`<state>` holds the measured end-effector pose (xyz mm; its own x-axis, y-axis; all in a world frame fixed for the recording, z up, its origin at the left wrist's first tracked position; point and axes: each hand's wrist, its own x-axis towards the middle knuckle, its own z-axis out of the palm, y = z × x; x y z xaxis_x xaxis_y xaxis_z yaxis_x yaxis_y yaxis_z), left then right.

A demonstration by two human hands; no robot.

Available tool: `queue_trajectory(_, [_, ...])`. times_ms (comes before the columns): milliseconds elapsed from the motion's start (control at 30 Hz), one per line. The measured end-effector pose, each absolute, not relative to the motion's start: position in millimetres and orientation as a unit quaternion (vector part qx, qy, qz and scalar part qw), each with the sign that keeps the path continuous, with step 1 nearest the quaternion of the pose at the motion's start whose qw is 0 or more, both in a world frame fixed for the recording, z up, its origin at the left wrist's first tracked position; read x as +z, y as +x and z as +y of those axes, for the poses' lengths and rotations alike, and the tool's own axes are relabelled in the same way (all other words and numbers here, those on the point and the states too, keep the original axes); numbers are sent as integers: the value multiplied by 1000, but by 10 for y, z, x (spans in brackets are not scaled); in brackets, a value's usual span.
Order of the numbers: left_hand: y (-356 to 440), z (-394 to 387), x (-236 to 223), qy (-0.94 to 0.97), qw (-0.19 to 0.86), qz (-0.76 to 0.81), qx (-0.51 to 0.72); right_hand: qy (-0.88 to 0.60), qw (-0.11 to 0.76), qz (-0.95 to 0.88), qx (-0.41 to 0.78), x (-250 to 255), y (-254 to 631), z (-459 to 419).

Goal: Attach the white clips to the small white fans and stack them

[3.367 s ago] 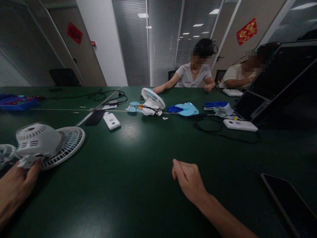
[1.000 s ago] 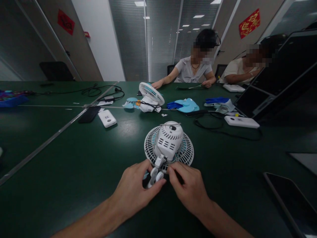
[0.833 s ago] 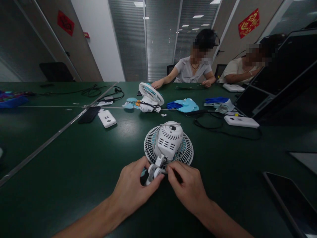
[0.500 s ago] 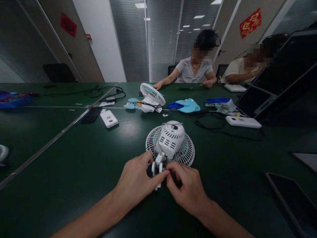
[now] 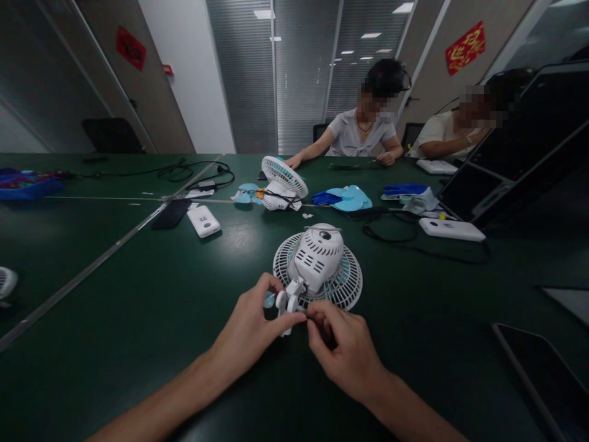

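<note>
A small white fan [image 5: 318, 265] lies face down on the dark green table [image 5: 138, 294], its round grille flat and its motor housing up. Its white clip bracket [image 5: 288, 301] sticks out toward me. My left hand [image 5: 251, 328] is closed around that bracket, thumb and fingers pinching it. My right hand [image 5: 343, 350] is pinched against the bracket's right side; what its fingertips hold is too small to make out.
A second white fan [image 5: 281, 187], light blue fan blades [image 5: 348, 198], blue gloves [image 5: 405, 189], white power banks [image 5: 205, 220] [image 5: 451, 229], a black phone [image 5: 172, 213] and black cables [image 5: 396, 236] lie farther off. Two people sit across the table. Dark tablets [image 5: 543, 374] lie at right.
My left hand brought the fan from the far left to the table's middle. Both hands closed on its clip bracket, which has since lifted and tilted slightly.
</note>
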<state>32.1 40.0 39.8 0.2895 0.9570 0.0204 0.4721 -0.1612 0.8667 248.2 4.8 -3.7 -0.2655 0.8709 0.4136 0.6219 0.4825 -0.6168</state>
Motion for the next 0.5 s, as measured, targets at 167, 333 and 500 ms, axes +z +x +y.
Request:
queue_trajectory(167, [336,269,404,784,364,374,337,-385,456,-793,118,11,2523,-30])
queue_trajectory(333, [424,176,276,853,289,341,269,-347,450,-819,80,91,2465,-124])
queue_trajectory(500, [468,165,135,831,335,366,252,-380,417,-821,85,99,2366,-128])
